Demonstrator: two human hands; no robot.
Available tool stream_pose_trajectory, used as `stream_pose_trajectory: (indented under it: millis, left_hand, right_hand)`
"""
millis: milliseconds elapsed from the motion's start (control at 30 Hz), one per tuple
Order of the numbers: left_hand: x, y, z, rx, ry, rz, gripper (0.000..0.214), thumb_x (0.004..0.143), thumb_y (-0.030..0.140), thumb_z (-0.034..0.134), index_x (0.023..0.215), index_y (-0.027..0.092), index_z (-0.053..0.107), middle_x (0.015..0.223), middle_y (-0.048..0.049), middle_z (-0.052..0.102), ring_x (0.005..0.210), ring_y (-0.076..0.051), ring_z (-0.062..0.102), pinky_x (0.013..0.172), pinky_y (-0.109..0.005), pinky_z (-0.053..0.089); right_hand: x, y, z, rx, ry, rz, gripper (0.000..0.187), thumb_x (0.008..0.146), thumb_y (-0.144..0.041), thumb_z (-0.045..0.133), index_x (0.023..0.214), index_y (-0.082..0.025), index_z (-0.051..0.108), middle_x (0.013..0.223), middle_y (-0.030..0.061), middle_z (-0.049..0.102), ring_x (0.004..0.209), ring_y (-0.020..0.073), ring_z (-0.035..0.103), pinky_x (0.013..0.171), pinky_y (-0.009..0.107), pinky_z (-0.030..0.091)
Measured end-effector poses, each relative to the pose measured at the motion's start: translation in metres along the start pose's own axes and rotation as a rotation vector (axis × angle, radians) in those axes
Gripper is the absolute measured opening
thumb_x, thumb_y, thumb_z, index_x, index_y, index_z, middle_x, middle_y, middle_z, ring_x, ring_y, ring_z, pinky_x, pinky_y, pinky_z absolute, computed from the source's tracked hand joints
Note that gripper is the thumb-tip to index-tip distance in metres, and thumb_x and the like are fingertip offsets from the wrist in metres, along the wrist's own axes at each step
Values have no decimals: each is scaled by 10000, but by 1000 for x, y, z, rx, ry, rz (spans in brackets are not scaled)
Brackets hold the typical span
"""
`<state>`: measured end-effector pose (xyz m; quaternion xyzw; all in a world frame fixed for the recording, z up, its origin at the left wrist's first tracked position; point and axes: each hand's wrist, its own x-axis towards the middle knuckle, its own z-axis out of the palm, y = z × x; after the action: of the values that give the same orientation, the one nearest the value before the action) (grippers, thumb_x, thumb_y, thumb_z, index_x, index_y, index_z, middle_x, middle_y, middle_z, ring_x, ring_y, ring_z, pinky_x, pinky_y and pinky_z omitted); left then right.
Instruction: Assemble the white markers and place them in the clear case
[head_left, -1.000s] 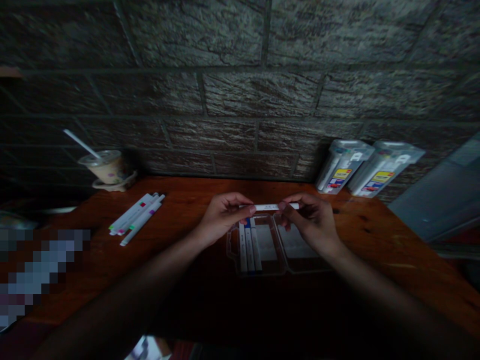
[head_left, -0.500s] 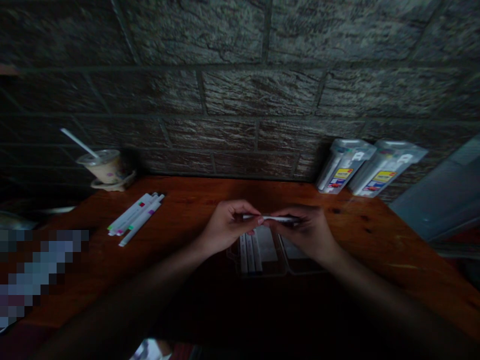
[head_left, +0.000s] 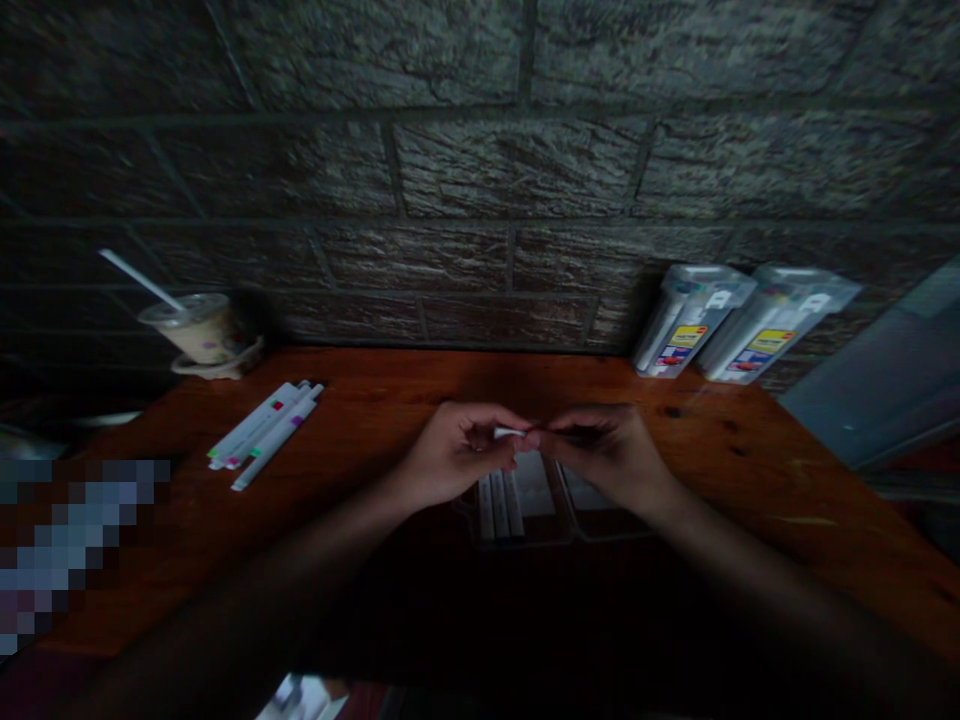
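Note:
A white marker (head_left: 509, 433), mostly covered by fingers, is held over the open clear plastic case (head_left: 576, 537). My left hand (head_left: 457, 455) pinches it between thumb and fingertips. The fingertips of my right hand (head_left: 611, 455) meet the left ones and close on the marker's right end, which they hide. Below the hands, several white markers (head_left: 501, 505) lie side by side in the left half of the case, next to a white sheet (head_left: 534, 485). The case's right half is partly covered by my right hand.
Loose white markers (head_left: 262, 430) with coloured marks lie at the left of the wooden table (head_left: 390, 385). Behind them stands a cup with a straw (head_left: 199, 330) in a holder. Two clear marker cases (head_left: 686, 325) stand upright at the back right by the block wall (head_left: 465, 180).
The right fingers have slid left along the marker to meet the left fingers, so less of it shows. The view has shifted slightly.

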<state>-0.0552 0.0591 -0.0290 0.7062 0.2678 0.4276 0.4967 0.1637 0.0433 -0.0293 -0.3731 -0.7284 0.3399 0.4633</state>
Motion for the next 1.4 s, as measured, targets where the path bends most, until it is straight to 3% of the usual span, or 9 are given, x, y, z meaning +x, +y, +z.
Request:
stream_pose_trajectory:
  millis: [333, 600, 900, 1033, 1233, 1400]
  left_hand:
    - [2, -1, 0, -23, 81, -38, 97, 832, 204, 807, 901, 143, 778, 774, -32, 770, 602, -91, 687, 566, -169, 547]
    - [3, 1, -2, -24, 69, -31, 133, 855, 258, 798, 924, 146, 777, 771, -33, 758, 608, -103, 681, 575, -199, 550]
    - [7, 0, -7, -145, 172, -104, 137, 876, 294, 785, 874, 157, 778, 694, -20, 715, 577, -95, 628, 541, -198, 484]
    - [9, -3, -8, -270, 230, -106, 142, 862, 299, 801, 866, 160, 772, 691, -7, 695, 562, -82, 614, 530, -189, 471]
    - [11, 2, -8, -379, 316, -139, 152, 806, 280, 829, 823, 150, 752, 666, 9, 647, 531, -78, 565, 539, -221, 550]
    - [13, 3, -10, -423, 354, -148, 147, 788, 264, 831, 827, 145, 754, 671, 0, 637, 554, -91, 561, 553, -248, 588]
  right_hand:
    - [0, 2, 2, 78, 6, 15, 116, 823, -271, 854, 938, -266, 836, 888, 3, 840, 782, 166, 779, 747, 281, 612]
    - [3, -1, 0, 194, 23, 105, 98, 799, -298, 875, 891, -270, 854, 852, 7, 844, 729, 158, 770, 709, 275, 618]
    - [7, -5, -6, 185, 42, 135, 102, 798, -343, 866, 859, -263, 848, 781, 6, 820, 662, 148, 726, 657, 283, 600]
    - [9, -8, -9, 210, 58, 157, 157, 785, -373, 877, 842, -231, 840, 693, 6, 777, 579, 132, 665, 560, 267, 546]
    - [9, -1, -12, 303, 72, 203, 155, 797, -371, 877, 860, -232, 845, 622, -16, 713, 473, 78, 515, 415, 219, 349]
    - [9, -1, -12, 387, 67, 250, 181, 793, -362, 882, 942, -263, 859, 679, 1, 754, 506, 95, 544, 437, 233, 397]
